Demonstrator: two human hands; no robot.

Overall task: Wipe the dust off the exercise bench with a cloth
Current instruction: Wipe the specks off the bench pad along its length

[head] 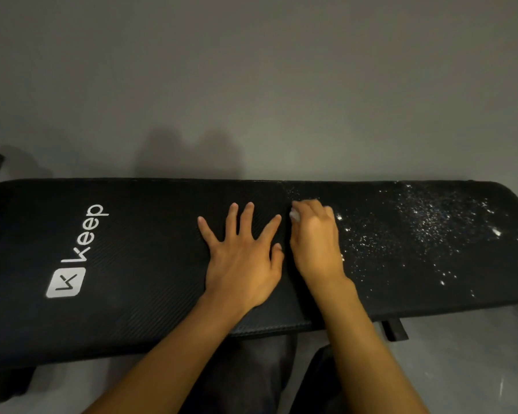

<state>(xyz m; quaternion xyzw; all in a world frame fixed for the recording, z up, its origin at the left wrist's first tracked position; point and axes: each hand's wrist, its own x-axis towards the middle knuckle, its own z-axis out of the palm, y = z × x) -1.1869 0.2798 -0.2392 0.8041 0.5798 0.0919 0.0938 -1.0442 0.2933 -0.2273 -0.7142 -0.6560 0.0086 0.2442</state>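
A long black padded exercise bench [126, 264] runs across the view, with a white "Keep" logo on its left part. White dust specks [431, 222] cover its right part. My left hand [243, 258] lies flat on the bench's middle, fingers spread, holding nothing. Just to its right, my right hand [314, 237] is curled on the bench at the seam between the pads, closed on a small white cloth [294, 215]; only a bit of the cloth shows past the fingers.
A grey wall [251, 85] rises directly behind the bench. Pale floor [467, 369] shows in front at the right. My dark-clothed legs [260, 372] are below the bench's front edge. A black strap [395, 330] hangs from the bench's underside.
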